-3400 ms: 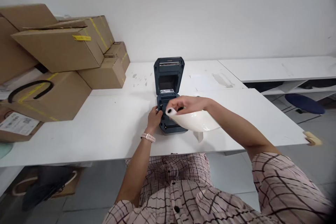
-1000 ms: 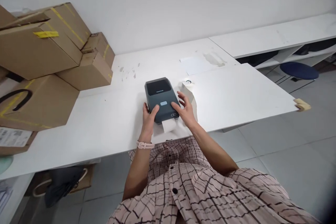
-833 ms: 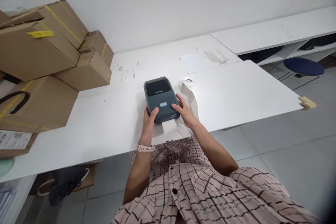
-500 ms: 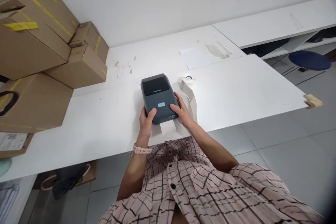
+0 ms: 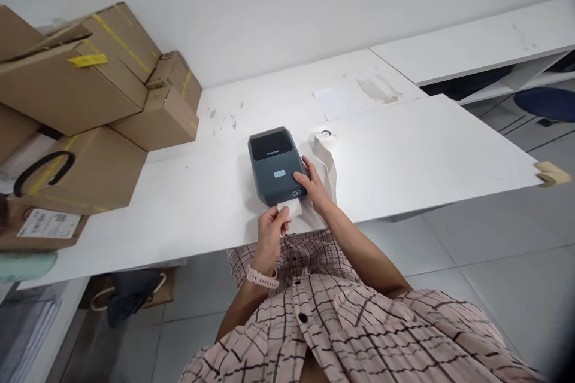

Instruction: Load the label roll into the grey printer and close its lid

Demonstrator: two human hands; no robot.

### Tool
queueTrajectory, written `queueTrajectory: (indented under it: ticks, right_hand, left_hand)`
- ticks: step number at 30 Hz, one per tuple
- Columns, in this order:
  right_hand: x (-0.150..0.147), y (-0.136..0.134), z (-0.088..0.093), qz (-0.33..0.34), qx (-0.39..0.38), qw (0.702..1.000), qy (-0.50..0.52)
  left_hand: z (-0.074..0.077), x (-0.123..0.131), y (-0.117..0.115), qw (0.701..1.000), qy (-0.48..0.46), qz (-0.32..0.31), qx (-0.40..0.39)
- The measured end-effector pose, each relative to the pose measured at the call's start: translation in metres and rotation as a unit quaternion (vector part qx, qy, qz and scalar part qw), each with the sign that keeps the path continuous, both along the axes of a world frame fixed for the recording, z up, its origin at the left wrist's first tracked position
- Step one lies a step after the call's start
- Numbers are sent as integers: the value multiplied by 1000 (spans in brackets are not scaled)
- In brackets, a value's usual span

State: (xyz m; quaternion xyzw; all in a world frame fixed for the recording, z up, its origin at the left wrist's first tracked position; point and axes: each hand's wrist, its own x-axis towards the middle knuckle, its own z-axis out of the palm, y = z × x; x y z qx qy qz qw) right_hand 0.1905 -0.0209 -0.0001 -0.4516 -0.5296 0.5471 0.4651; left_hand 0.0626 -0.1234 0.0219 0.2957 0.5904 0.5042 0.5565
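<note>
A dark grey label printer with a black window and a pale button lies on the white table near its front edge. From its front slot sticks a short white label strip. My left hand pinches the strip's left part between thumb and fingers, just below the slot. Along the printer's right front side, my right hand grips the casing, thumb on top and fingers down the side. A loose pale paper band curls beside that hand, leading back to a small roll.
Cardboard boxes with yellow tape are stacked on the left, a black curved band among them. A paper sheet lies toward the back. The table's right corner wears a tan guard; beyond stands a blue stool.
My left hand has let go of the printer's left side, moved down and right, and taken hold of the label strip. My right hand stays on the printer. The view has shifted slightly left.
</note>
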Motion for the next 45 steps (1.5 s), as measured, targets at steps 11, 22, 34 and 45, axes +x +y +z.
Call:
queueTrajectory:
  ticks: [11,22,34,45]
  right_hand:
    - [7,-21,54,61,409,841,-349]
    - [23,-25,41,7,255,950,-178]
    - [-18,102,121,15,267,953,-143]
    - [-26,124,135,-73,423,835,-344]
  left_hand:
    - [-13,-33,-15,989,117,78,49]
    - [25,-22,21,968,154,100,172]
    - [22,-69,119,950,277,102,100]
    - [11,-73,121,911,412,-11,-11]
